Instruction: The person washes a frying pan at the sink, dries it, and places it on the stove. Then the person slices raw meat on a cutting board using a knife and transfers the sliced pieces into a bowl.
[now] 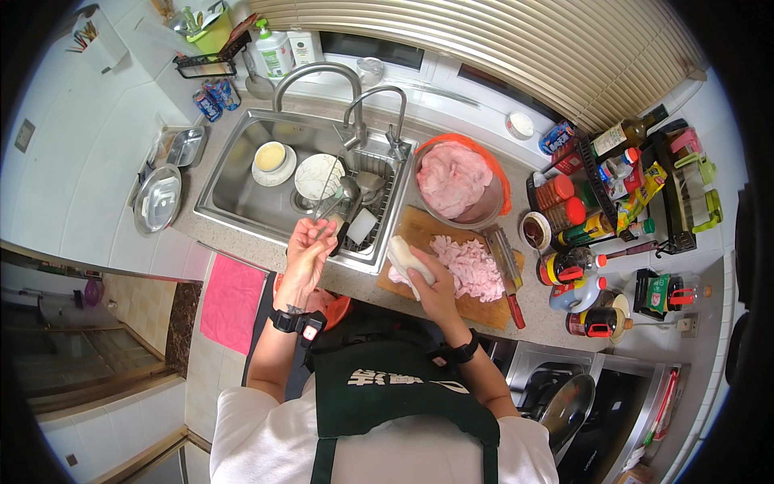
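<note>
Above the sink's front edge my left hand (pixel 312 245) pinches a thin metal utensil whose full shape I cannot tell. A folded pale cloth (pixel 406 260) is in my right hand (pixel 436 284), at the left part of a wooden cutting board (pixel 490 317). Chopped pale pink meat or fat (pixel 468 266) is heaped on the board beside that hand. A cleaver (pixel 503 257) with a red handle lies over the board's right edge. Behind the board, a metal bowl (pixel 478 221) holds a large pink piece of meat or fat (pixel 455 175), with a red plastic bag around its rim.
The steel sink (pixel 211 193) holds a plate (pixel 317 175), a small bowl (pixel 269 156) and ladles on a wire rack. Faucets (pixel 361 115) rise behind it. Sauce bottles (pixel 568 266) and a spice rack stand at the right. A pink cloth (pixel 233 299) hangs at the counter's front.
</note>
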`<state>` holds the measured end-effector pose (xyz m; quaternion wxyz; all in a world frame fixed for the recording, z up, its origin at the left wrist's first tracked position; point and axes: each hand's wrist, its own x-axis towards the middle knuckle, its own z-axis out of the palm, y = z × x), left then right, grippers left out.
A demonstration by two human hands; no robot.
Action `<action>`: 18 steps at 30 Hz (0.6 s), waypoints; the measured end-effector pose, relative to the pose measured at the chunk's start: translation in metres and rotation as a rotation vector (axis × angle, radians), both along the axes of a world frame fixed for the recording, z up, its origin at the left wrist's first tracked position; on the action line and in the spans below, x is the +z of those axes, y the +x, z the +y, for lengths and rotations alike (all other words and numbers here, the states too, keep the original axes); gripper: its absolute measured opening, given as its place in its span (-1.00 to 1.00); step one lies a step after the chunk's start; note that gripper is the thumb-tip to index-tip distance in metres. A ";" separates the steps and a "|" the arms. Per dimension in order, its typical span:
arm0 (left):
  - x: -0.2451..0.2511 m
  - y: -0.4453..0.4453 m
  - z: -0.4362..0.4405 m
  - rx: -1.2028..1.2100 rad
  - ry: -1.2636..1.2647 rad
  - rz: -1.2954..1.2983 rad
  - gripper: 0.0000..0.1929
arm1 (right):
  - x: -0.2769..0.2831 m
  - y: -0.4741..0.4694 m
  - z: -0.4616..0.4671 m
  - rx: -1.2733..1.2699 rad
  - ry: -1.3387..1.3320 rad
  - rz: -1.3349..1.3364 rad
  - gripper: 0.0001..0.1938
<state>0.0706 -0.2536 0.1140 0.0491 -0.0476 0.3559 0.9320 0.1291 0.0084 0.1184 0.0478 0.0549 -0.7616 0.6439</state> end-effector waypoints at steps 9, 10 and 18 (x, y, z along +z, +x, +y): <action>-0.001 0.006 -0.003 -0.008 0.013 0.068 -0.61 | 0.001 0.004 -0.001 0.002 0.013 0.031 -0.66; 0.000 0.007 -0.004 -0.008 0.011 0.075 -0.61 | 0.001 0.004 -0.001 0.012 0.018 0.022 -0.64; 0.010 0.010 0.000 -0.011 -0.064 0.014 -0.81 | 0.002 0.008 -0.004 -0.003 0.010 0.028 -0.65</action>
